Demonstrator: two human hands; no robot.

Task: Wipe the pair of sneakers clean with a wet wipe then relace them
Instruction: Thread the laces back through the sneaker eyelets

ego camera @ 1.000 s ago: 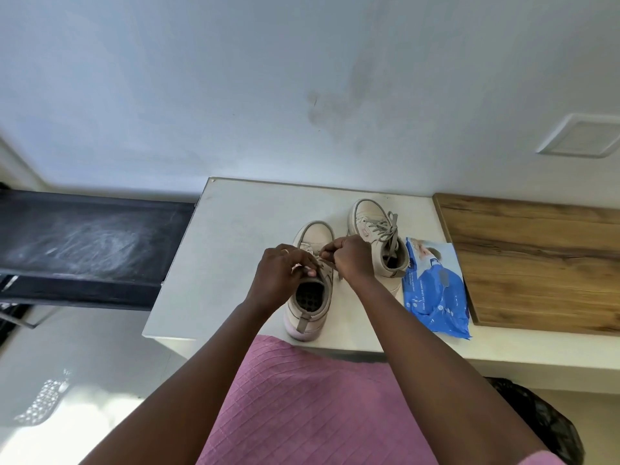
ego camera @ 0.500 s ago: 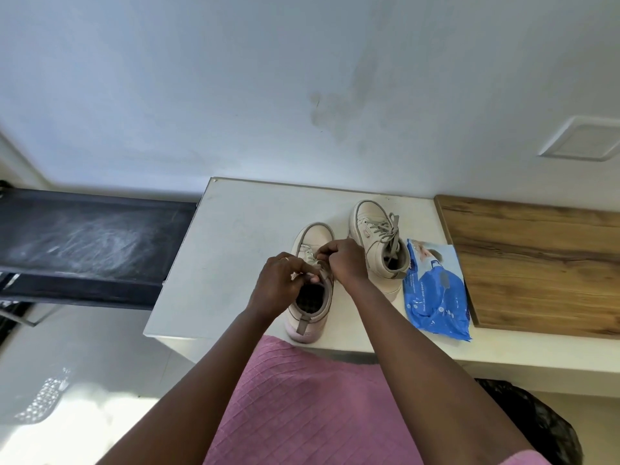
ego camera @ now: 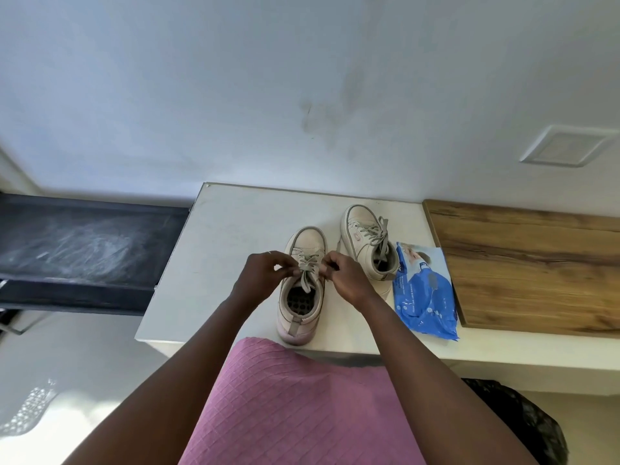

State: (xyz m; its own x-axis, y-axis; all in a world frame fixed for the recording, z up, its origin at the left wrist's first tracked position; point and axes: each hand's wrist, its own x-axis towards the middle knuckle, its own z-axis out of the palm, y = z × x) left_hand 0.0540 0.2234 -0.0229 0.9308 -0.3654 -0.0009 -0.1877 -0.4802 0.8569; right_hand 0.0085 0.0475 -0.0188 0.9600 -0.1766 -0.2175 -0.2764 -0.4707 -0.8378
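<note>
Two beige sneakers stand on a white table point(ego camera: 228, 229), toes pointing away from me. The left sneaker point(ego camera: 302, 297) is nearer, with its grey lace point(ego camera: 308, 273) crossing the tongue and one end hanging into the opening. My left hand point(ego camera: 265, 276) pinches the lace on the sneaker's left side. On the other side my right hand point(ego camera: 345, 280) pinches it too. The right sneaker point(ego camera: 365, 243) stands further back, laced, with nobody touching it. A blue wet wipe pack point(ego camera: 422, 297) lies flat just right of that sneaker.
A wooden board point(ego camera: 536, 263) covers the surface right of the wipe pack. A dark bench or shelf point(ego camera: 84, 243) sits lower on the left. A black bag point(ego camera: 523, 427) lies on the floor at lower right. The wall runs behind the table.
Both hands have drawn apart to the two sides of the left sneaker, pulling the lace out sideways. The sneaker's opening, covered before by my left hand, now shows.
</note>
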